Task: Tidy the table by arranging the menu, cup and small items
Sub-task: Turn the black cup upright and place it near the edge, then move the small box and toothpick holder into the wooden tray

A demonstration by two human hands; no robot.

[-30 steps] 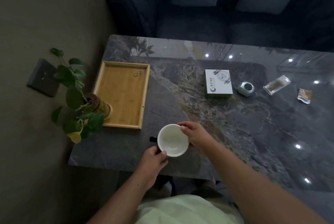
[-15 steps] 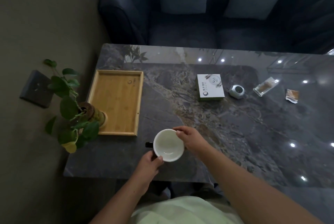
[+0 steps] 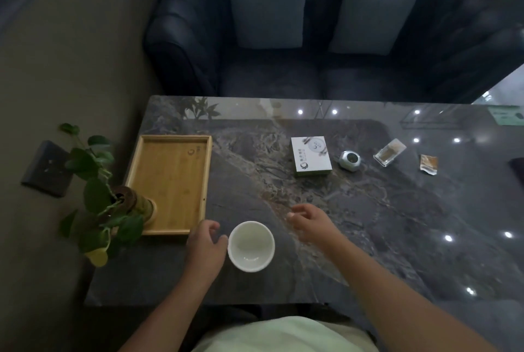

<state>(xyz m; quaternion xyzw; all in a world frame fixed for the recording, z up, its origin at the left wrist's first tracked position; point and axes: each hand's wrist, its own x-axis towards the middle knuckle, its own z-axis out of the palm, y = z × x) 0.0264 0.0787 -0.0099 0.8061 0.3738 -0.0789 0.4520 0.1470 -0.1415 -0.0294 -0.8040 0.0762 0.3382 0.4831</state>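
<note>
Right hand (image 3: 307,222) lifted off cup (image 3: 251,245), released | left hand (image 3: 205,246) curled beside cup, grasp unclear

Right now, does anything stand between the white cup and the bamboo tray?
Only the left hand, beside the white cup, toward the bamboo tray. A potted plant occupies the tray's near-left corner.

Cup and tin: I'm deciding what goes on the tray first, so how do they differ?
The cup is white and open-topped; the tin is silvery with a dark top. The cup stands near the front edge beside the left hand; the tin sits farther back, between the box and a clear packet. Both are round and upright on the table.
</note>
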